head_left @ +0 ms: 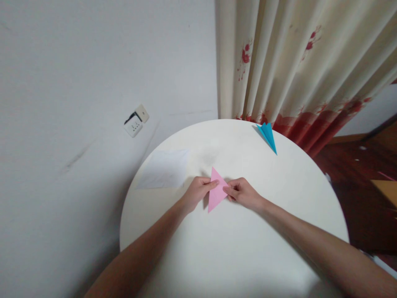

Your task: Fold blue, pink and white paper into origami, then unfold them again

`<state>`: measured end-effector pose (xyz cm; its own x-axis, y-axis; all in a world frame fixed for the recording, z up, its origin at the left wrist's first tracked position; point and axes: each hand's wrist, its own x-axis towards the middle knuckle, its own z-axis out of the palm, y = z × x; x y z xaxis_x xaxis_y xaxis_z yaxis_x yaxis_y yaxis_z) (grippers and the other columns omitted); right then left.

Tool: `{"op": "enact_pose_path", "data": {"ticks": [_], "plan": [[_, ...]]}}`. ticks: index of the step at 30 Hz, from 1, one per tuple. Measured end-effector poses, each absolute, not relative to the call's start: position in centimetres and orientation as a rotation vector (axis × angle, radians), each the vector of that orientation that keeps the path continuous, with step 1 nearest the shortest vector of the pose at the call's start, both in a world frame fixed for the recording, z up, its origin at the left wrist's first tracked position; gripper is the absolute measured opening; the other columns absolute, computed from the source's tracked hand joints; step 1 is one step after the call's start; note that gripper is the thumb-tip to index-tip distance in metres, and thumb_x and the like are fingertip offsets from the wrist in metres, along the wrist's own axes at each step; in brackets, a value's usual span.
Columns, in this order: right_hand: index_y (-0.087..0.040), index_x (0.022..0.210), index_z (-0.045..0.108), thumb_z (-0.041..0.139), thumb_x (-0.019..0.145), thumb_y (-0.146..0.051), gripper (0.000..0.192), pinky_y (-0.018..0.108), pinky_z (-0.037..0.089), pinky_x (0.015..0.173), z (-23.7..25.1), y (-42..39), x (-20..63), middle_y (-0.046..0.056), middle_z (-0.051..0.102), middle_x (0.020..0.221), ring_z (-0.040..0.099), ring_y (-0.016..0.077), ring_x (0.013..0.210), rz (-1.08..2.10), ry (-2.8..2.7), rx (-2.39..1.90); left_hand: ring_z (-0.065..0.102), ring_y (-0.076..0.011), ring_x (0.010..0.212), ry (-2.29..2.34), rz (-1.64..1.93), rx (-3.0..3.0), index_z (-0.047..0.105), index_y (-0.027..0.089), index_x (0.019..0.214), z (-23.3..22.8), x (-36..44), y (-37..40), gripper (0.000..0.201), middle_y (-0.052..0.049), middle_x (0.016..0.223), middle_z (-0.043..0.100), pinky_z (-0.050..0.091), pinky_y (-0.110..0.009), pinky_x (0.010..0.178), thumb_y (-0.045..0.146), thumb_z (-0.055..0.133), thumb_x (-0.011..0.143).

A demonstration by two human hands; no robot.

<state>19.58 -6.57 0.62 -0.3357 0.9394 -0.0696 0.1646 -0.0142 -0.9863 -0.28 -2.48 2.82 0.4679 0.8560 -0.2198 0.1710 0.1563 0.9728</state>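
Observation:
A pink paper [215,192], folded into a triangle, lies on the round white table [235,248] near its middle. My left hand [198,191] pinches its left edge with fingers and thumb. My right hand [242,193] pinches its right corner. Both hands rest low on the tabletop, one on each side of the paper.
A folded blue paper shape [268,135] lies at the table's far edge. A white sheet [164,169] lies flat at the left of the table. Behind stand a white wall with a socket [135,121] and a cream curtain with red flowers [297,66]. Dark wood floor shows at right.

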Motion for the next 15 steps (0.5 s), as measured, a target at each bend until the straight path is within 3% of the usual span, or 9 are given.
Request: {"op": "enact_pose_path", "data": {"ticks": [3, 10, 15], "plan": [[-0.018, 0.055, 0.052, 0.057, 0.090, -0.057, 0.053, 0.025, 0.019, 0.045, 1.1, -6.8, 19.6, -0.005, 0.038, 0.046, 0.028, 0.0078, 0.044, 1.443, -1.629, -1.141, 0.056, -0.0140, 0.060, 1.011, 0.684, 1.333, 0.073, 0.010, 0.068, 2.9, -0.4, -2.3, 0.045, -0.004, 0.064, 0.066, 0.038, -0.025, 0.060, 0.054, 0.072, 0.078], [-0.017, 0.054, 0.054, 0.060, 0.088, -0.056, 0.052, 0.025, 0.024, 0.047, 1.5, -6.9, 19.7, -0.003, 0.045, 0.049, 0.033, 0.0085, 0.047, 1.519, -1.688, -1.087, 0.061, -0.0165, 0.073, 1.051, 0.911, 1.203, 0.078, 0.011, 0.082, 2.3, -0.6, -1.6, 0.035, -0.007, 0.078, 0.073, 0.045, -0.029, 0.073, 0.046, 0.076, 0.077], [-0.017, 0.055, 0.056, 0.060, 0.089, -0.054, 0.050, 0.025, 0.024, 0.047, 1.1, -6.9, 19.7, -0.002, 0.047, 0.048, 0.035, 0.0087, 0.047, 1.512, -1.674, -1.136, 0.063, -0.0170, 0.079, 1.112, 1.004, 1.177, 0.077, 0.012, 0.094, 2.2, -0.8, -1.0, 0.046, -0.010, 0.089, 0.073, 0.047, -0.027, 0.071, 0.055, 0.073, 0.078]]}}
